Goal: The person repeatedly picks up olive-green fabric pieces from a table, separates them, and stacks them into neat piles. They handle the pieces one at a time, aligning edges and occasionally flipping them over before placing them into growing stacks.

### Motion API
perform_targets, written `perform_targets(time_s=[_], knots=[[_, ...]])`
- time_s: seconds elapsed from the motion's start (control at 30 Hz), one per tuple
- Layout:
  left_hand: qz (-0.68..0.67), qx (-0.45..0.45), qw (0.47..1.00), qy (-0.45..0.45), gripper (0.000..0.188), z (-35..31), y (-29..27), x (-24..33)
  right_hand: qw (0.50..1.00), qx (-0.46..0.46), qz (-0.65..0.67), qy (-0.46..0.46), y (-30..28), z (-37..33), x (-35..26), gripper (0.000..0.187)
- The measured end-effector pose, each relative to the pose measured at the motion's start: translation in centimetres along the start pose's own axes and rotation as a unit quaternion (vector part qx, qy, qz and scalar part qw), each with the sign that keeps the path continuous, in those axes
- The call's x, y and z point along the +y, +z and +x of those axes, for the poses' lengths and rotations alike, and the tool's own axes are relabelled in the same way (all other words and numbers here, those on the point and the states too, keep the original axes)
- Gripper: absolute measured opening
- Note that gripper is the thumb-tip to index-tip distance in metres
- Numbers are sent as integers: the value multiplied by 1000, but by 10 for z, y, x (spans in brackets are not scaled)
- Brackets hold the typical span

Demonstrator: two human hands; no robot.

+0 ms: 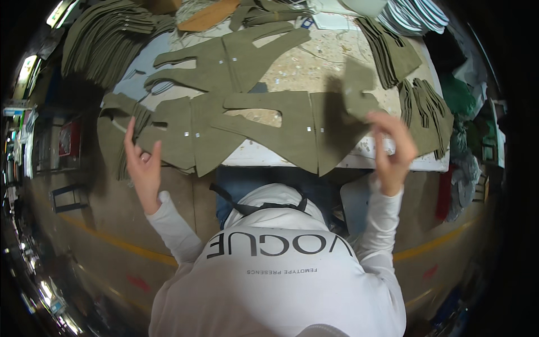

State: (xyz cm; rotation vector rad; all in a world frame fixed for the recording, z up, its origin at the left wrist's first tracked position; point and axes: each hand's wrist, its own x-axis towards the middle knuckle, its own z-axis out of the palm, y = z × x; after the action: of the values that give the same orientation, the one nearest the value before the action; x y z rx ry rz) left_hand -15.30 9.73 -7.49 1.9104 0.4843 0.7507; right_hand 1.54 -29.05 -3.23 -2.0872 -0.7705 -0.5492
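Note:
Olive cut fabric panels lie flat across the table, among them a left front panel and a middle panel, each in pairs edge to edge with small white stickers. My left hand is raised at the left panel's near edge, thumb and index finger apart, holding nothing. At the right, my right hand is half curled, its fingertips at the lower end of a slightly blurred olive fabric piece. That piece appears lifted and casts a dark shadow on the panel beneath. The exact grip is hard to see.
Stacks of olive fabric pieces stand at the far left, the far right and the right edge. Another olive panel pair lies farther back. Striped pieces sit at the back right of the table.

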Motion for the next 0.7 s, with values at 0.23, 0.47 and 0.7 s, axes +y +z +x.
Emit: perform_targets(time_s=[0.23,0.47,0.7], knots=[[-202,-6,977,-71,40,20,13,42,996,-72,39,45,36,-76,11,23],[-296,-167,936,-92,62,-25,129,67,993,-79,79,42,36,-91,5,26],[-148,-220,957,-122,59,-56,168,41,991,-77,94,51,36,-93,6,23]])
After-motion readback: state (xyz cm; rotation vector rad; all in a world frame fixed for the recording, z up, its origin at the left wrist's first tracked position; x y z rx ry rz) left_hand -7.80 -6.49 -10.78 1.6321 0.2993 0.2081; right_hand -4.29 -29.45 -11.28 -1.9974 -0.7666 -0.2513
